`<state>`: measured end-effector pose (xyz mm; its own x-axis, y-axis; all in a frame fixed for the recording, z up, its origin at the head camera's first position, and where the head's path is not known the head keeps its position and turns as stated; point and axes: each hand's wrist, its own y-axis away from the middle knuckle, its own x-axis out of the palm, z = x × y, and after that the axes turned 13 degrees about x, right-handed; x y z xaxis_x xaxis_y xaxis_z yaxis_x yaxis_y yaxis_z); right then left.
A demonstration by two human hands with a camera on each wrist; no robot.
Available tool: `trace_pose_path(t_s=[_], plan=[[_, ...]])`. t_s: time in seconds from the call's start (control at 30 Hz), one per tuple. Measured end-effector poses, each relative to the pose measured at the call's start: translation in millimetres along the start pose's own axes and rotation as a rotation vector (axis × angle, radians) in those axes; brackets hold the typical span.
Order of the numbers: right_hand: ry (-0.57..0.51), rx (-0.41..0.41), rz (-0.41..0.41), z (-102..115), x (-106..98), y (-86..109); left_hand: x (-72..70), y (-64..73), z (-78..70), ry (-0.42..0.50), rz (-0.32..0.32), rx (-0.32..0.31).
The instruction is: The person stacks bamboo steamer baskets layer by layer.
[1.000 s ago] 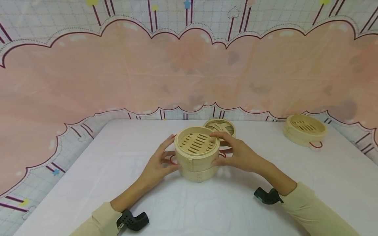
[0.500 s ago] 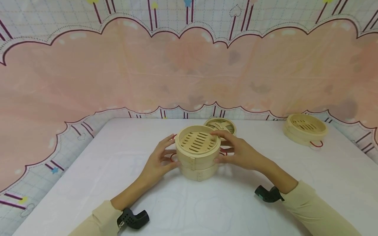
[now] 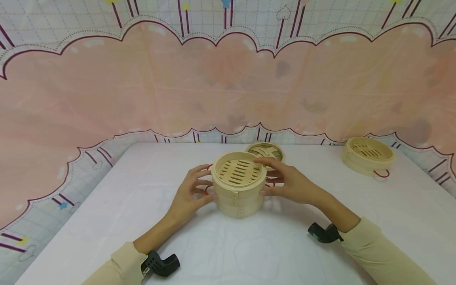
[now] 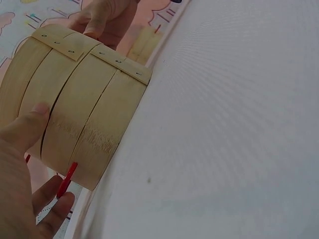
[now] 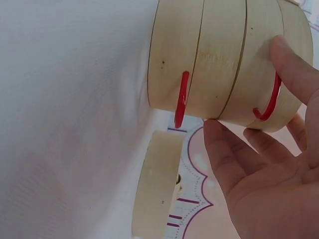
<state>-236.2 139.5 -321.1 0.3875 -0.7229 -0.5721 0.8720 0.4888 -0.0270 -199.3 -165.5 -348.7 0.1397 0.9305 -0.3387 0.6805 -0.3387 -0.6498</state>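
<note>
Two round bamboo steamer baskets are stacked in the middle of the table. The upper basket (image 3: 226,194) has a slatted floor on top; the lower basket (image 3: 240,211) rests on the tabletop. My left hand (image 3: 189,194) grips the upper basket's left side, its thumb (image 4: 32,122) pressed on the wall near the seam. From the opposite side my right hand (image 3: 290,184) holds the same basket, thumb on the wall and index finger on the rim. Red loop handles (image 5: 182,99) stick out from both baskets. In the wrist views the tiers sit flush, with a thin dark seam between.
A woven bamboo steamer lid (image 3: 266,150) lies right behind the stack, partly hidden by it. Another bamboo basket (image 3: 368,156) with a red handle stands at the back right. A patterned cloth backdrop (image 3: 228,87) rises behind the white table (image 3: 228,257).
Under both hands the upper basket has shifted slightly right and now lines up with the lower one; its overhang is gone. Lid and far basket stay put.
</note>
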Motion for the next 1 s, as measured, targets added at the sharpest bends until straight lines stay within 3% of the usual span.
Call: trace_pose_path(t_s=[0.2, 0.5, 0.67, 0.87, 1.0], plan=[[0.001, -0.008, 0.002, -1.3, -0.2, 0.6, 0.6, 6.7, 27.0, -0.016, 0.0, 0.012], [0.016, -0.02, 0.007, -3.7, -0.3, 0.8, 1.8, 10.5, 31.2, -0.043, 0.032, -0.007], [0.022, -0.019, 0.004, -5.1, -0.1, 0.8, 3.7, 9.9, 26.3, -0.049, 0.016, 0.016], [0.026, -0.017, 0.004, -5.4, -0.7, 1.6, 5.2, 4.8, 2.8, -0.034, 0.007, 0.025], [0.03, -0.021, -0.001, -5.9, -1.5, 2.1, 5.0, 3.6, -3.5, -0.043, 0.01, 0.027]])
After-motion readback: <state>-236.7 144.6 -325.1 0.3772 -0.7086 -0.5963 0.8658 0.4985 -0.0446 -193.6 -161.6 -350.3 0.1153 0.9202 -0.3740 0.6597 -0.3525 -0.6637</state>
